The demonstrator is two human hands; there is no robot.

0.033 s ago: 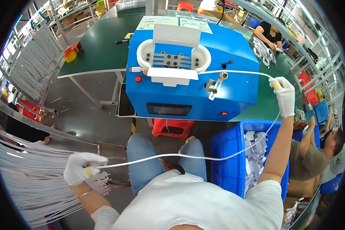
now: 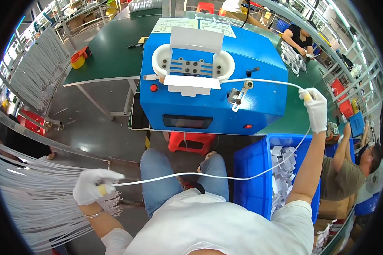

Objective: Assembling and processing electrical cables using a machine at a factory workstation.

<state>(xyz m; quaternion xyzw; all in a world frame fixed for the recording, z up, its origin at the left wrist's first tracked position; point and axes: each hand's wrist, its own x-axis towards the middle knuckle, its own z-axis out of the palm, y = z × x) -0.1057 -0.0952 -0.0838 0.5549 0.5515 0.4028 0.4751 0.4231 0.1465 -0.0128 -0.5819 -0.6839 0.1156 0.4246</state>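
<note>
A white cable point(image 2: 200, 173) sags across my lap between my two white-gloved hands. My left hand point(image 2: 93, 187), at the lower left, is closed on one stretch, thumb and fingers pinching it; yellow shows on the thumb tip. Out to the right, my right hand point(image 2: 315, 110) grips the cable beside the blue machine point(image 2: 259, 102). From there the cable runs left over the machine's top to a white folded paper piece point(image 2: 191, 82) at its front. A plug point(image 2: 150, 77) sticks out at that paper's left end. Behind it are two white rounded guides point(image 2: 159, 61) and metal bars.
A blue bin point(image 2: 251, 178) of white paper pieces stands by my right arm. Many white cables point(image 2: 42, 199) hang on a rack at my left. The green table point(image 2: 106, 55) carries a yellow-and-red tape roll point(image 2: 78, 59). Other people work at the right.
My left hand has shifted slightly to the right with the cable. My right hand has dipped a little, still gripping it.
</note>
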